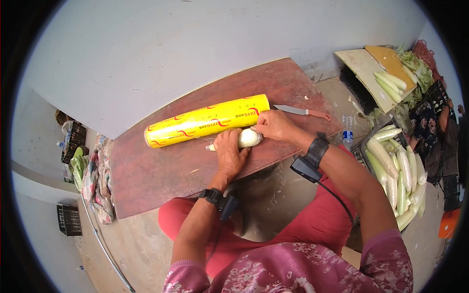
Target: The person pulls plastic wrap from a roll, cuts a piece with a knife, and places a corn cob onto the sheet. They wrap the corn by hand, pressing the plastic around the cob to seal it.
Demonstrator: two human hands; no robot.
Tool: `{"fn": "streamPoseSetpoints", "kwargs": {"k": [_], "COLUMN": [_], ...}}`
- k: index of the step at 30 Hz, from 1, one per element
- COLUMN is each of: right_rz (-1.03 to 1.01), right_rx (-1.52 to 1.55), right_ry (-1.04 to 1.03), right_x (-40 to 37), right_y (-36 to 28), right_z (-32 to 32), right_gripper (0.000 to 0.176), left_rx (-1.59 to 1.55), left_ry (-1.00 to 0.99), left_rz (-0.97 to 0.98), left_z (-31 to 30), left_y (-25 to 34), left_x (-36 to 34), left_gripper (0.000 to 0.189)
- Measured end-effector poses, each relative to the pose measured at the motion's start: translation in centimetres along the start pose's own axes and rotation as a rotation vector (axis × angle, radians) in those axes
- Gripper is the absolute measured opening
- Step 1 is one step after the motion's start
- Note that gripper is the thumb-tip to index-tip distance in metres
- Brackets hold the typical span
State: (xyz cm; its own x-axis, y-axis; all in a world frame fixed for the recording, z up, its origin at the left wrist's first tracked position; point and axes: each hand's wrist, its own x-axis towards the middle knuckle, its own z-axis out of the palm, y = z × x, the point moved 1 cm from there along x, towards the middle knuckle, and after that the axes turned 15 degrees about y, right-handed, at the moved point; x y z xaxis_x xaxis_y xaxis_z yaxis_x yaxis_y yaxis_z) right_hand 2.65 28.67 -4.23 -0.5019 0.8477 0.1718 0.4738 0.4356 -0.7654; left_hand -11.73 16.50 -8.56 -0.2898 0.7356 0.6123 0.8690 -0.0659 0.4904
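A pale whitish-green vegetable (249, 138), which looks partly covered in clear film, lies on the reddish-brown board (161, 180). My left hand (228, 150) is wrapped over its middle, with its narrow end showing to the left. At the thick right end, the fingers of my right hand (274, 125) are pinched together against the vegetable or its film. Just beyond both hands lies a long yellow roll (195, 122) with red print. A knife (293, 110) with a pink handle rests on the board right of the roll.
Right of the board stand a water bottle (347, 136) and a crate heaped with long pale vegetables (403, 166). Farther back, more lie on a cardboard sheet (361, 66), beside a seated person (430, 122). Folded cloth (100, 180) and a black crate (69, 219) are at left.
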Motion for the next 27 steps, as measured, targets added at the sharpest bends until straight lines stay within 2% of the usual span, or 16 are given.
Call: {"fn": "streamPoseSetpoints", "kwargs": {"k": [5,11,17,27], "right_rz": [-0.050,-0.020,-0.118,-0.304], "right_rx": [-0.010,0.021,-0.188,-0.302], "right_ry": [0.062,0.015,0.084,0.194], "right_x": [0.1,-0.4,-0.3,0.1], "right_y": [0.6,-0.4,0.0,0.1], "right_z": [0.6,0.4,1.7,1.9], "right_gripper": [0.019,0.024,0.016,0.016], "left_rx": [0.013,0.012,0.012,-0.040], "left_ry": [0.006,0.003,0.006,0.021], "left_rz": [0.010,0.017,0.009,0.001], "left_z": [0.1,0.0,0.0,-0.4], "left_y": [-0.1,0.0,0.1,0.2], "left_x": [-0.1,-0.1,-0.1,0.0], "left_gripper": [0.054,0.054,0.054,0.060]}}
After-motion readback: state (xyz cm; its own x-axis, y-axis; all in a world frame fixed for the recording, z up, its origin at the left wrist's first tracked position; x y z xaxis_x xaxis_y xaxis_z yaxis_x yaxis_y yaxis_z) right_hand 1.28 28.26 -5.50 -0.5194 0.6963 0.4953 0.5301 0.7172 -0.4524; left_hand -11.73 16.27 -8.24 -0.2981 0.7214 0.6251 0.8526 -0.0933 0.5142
